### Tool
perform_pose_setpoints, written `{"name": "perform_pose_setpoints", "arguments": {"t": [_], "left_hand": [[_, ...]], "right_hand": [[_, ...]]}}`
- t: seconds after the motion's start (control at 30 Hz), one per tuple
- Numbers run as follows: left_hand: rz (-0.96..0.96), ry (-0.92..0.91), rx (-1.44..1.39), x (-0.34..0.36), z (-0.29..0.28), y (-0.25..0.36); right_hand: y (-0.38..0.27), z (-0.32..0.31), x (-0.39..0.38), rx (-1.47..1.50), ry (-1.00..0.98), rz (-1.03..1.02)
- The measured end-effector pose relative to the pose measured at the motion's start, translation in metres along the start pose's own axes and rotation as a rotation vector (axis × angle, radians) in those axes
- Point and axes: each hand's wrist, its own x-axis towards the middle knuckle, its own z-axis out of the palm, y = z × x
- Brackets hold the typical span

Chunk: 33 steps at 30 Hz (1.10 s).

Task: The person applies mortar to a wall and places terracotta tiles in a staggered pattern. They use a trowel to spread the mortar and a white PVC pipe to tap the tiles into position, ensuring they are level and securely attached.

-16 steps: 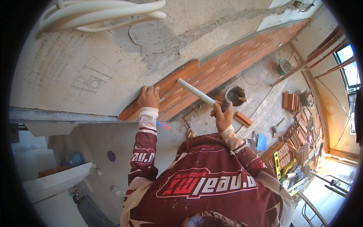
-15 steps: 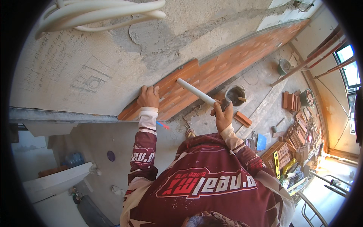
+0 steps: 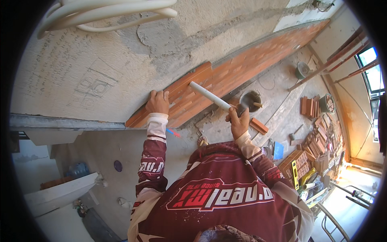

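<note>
At the left end of the wall's brick cladding, my left hand (image 3: 157, 102) curls its fingers over the top edge of an orange-red brick tile (image 3: 173, 93) and presses against it. My right hand (image 3: 238, 122) is closed round the near end of a white plastic pipe (image 3: 210, 96). The pipe's far tip touches or almost touches the tiles in the upper course. I cannot tell which. Below that course, rows of brick tiles (image 3: 242, 66) run along the wall toward the far right.
Bare plaster (image 3: 121, 64) with pencil marks lies above the tiles. A coil of white hose (image 3: 105, 12) shows at upper left. On the floor stand a mortar bucket (image 3: 246, 105), a loose brick pair (image 3: 259, 126) and stacked tiles (image 3: 296, 163) near a yellow level (image 3: 294, 176).
The pipe and my right hand have shifted very slightly to the right. My left hand stays at the same spot on the tile edge.
</note>
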Motion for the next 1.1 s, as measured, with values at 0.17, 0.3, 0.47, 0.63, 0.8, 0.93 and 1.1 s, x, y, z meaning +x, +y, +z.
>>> {"name": "perform_pose_setpoints", "arguments": {"t": [0.17, 0.3, 0.47, 0.63, 0.8, 0.93, 1.1], "left_hand": [[0.020, -0.015, -0.009, 0.000, 0.000, -0.008], [0.029, -0.023, -0.049, 0.001, -0.004, -0.007], [0.042, -0.031, -0.031, 0.002, -0.003, -0.006], [0.068, -0.008, -0.005, 0.001, -0.006, -0.004], [0.079, 0.017, -0.028, 0.000, -0.002, -0.007], [0.092, 0.039, -0.046, 0.000, 0.000, -0.009], [0.093, 0.041, -0.047, 0.000, -0.001, -0.009]], "right_hand": [[0.006, -0.020, 0.002, 0.062, 0.080, 0.049], [0.000, -0.036, 0.011, 0.040, 0.238, -0.049], [-0.007, -0.037, 0.027, 0.030, 0.267, -0.091], [-0.005, -0.020, 0.030, 0.080, 0.242, -0.074], [-0.011, -0.021, 0.029, 0.095, 0.243, -0.048], [-0.013, -0.021, 0.029, 0.067, 0.237, -0.055], [-0.010, -0.020, 0.030, 0.071, 0.249, -0.079]]}}
